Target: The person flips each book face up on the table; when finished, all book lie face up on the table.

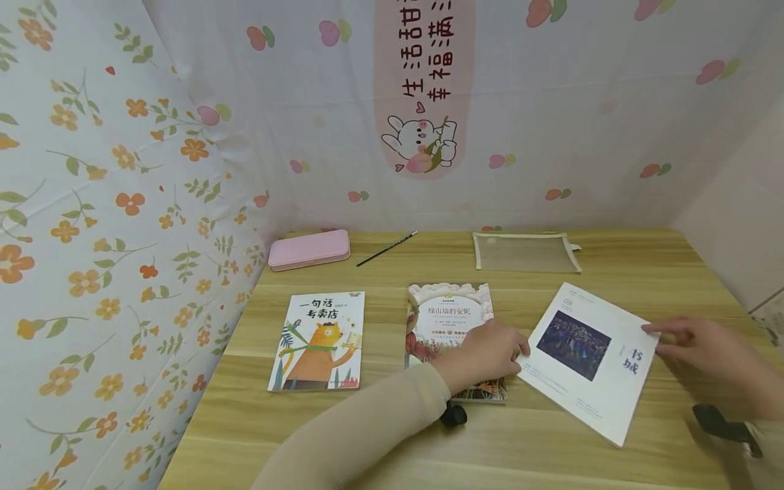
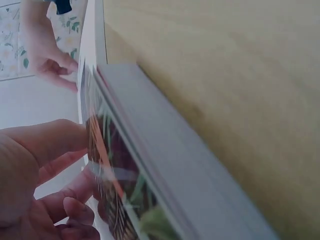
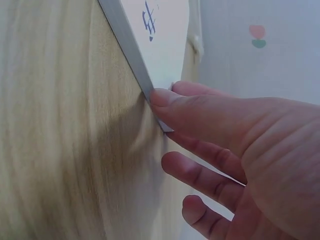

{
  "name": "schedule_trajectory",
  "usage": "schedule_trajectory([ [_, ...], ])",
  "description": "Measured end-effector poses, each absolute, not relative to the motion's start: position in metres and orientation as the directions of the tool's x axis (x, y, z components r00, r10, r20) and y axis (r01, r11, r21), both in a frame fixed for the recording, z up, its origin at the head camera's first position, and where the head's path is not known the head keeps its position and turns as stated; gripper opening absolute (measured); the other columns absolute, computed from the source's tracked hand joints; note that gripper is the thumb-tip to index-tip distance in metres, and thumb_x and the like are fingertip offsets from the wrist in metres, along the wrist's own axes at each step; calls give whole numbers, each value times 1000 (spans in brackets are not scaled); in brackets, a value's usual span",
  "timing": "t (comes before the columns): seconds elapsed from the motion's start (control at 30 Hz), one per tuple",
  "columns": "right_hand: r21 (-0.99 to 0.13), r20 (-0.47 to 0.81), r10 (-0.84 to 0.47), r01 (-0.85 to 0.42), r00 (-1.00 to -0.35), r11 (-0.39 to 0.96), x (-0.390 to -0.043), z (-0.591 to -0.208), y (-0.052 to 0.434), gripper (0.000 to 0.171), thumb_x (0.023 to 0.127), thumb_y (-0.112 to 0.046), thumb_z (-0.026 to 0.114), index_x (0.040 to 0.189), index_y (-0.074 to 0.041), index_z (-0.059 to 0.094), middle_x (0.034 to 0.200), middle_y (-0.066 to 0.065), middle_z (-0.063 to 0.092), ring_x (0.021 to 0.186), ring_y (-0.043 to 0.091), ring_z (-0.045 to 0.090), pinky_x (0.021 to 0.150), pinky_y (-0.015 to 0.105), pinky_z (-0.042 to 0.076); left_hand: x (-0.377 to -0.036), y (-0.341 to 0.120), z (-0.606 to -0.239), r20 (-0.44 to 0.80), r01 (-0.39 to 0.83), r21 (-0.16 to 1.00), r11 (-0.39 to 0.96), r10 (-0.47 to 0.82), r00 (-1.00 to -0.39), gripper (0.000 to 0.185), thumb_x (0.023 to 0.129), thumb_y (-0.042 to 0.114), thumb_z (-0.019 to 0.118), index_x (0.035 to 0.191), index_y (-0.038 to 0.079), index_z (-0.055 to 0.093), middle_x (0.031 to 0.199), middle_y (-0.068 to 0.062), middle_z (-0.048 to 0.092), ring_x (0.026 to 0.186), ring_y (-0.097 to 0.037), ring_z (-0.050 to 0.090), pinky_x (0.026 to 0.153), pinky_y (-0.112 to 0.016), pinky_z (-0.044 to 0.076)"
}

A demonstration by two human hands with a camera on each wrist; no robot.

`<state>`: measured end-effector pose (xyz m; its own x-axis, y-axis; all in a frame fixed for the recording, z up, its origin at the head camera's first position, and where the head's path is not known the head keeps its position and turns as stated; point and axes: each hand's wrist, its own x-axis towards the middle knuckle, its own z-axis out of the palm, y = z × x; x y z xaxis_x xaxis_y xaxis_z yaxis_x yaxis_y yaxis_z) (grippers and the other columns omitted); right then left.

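A white book (image 1: 588, 361) lies tilted on the wooden table (image 1: 551, 449), right of a floral-covered book (image 1: 449, 314). My left hand (image 1: 499, 350) rests on the floral book's lower right part, and its straight fingertips touch the white book's left edge. My right hand (image 1: 670, 337) reaches in from the right with fingers extended to the white book's right corner. In the right wrist view one fingertip (image 3: 161, 97) presses against that corner of the white book (image 3: 160, 35). The left wrist view shows my fingers (image 2: 55, 145) beside the floral book (image 2: 150, 165).
A third book with an orange animal on its cover (image 1: 317, 340) lies to the left. Along the back of the table are a pink pencil case (image 1: 309, 249), a dark pencil (image 1: 387, 248) and a mesh zip pouch (image 1: 527, 252). Patterned fabric walls (image 1: 122, 204) close in the left and back.
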<state>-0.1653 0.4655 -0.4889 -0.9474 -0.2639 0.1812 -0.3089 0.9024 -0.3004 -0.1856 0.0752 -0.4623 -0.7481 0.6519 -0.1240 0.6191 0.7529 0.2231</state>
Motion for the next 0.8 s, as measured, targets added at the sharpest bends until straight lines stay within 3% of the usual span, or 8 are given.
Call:
schedule_trajectory([
  [0.17,-292,209,-317,-369,-925,882,-176,-489,463,31,75,-2,87,105,-3,78,69,-10,39,61,-4,30,51,22,27,-177,75,-461,-147,611,269,745,659,-738,28,88,31,79,114,40,76,73,26,59,75,5,52,58,-14,39],
  [0.33,-294,143,-302,-332,-942,896,-189,-485,454,27,81,0,82,108,-3,78,74,-6,45,62,-2,31,53,23,27,-168,76,-459,-159,612,280,740,664,-730,26,88,32,80,113,39,77,71,27,57,70,8,51,57,-12,38],
  [0.53,-260,96,-301,-316,-949,912,-203,-479,447,26,84,-3,80,110,-4,79,101,15,71,70,-1,40,59,23,34,-162,78,-457,-148,616,286,734,669,-729,25,87,36,82,112,39,77,71,29,58,70,9,50,58,-11,37],
  [0.6,-252,84,-308,-319,-948,914,-207,-478,444,26,85,-4,79,112,-5,79,112,22,71,73,0,43,61,23,37,-161,79,-458,-148,610,290,738,664,-733,25,86,37,82,111,39,77,71,29,58,71,8,50,59,-11,36],
  [0.8,-269,69,-322,-328,-944,906,-218,-480,441,30,85,1,77,114,-2,78,122,30,66,74,3,43,61,23,38,-155,84,-463,-123,609,270,746,654,-747,25,84,41,82,109,42,77,70,31,57,73,6,50,57,-14,36],
])
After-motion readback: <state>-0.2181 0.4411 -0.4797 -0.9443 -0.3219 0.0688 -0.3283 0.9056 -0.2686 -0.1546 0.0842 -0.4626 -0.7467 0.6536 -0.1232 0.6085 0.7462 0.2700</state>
